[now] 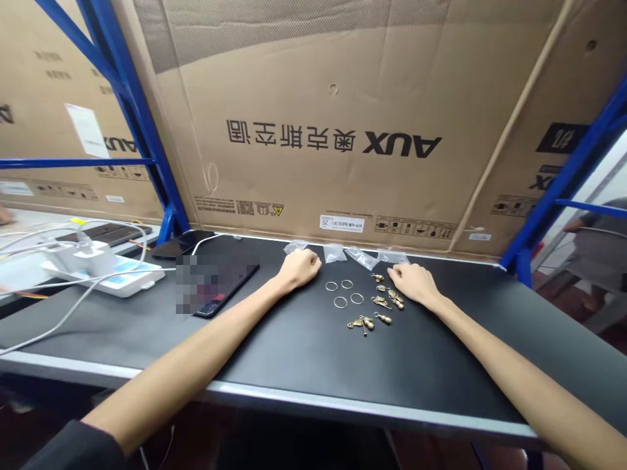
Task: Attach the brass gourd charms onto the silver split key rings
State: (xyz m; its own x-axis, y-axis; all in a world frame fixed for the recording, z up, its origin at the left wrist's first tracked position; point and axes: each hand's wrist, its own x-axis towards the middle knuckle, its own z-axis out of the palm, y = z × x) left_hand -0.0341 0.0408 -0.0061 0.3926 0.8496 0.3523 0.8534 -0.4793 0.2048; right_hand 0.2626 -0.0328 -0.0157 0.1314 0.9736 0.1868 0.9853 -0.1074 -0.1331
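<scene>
My left hand (300, 269) rests curled in a loose fist on the black tabletop (294, 352), just below a small clear plastic bag (296, 247). Several more clear bags (361, 258) lie in a row along the back edge. My right hand (409, 282) lies palm down with its fingers spread, touching the nearest of several small brass charms (381, 301). Several thin metal rings (340, 301) lie in a loose group between my hands. Neither hand shows anything held.
A dark tablet (225, 290), partly blurred, lies left of my left hand. Further left are a white power strip (81, 258) and tangled white cables. Large AUX cardboard boxes (313, 143) stand in a blue shelf frame (132, 111) behind the table. A person (592, 251) stands far right.
</scene>
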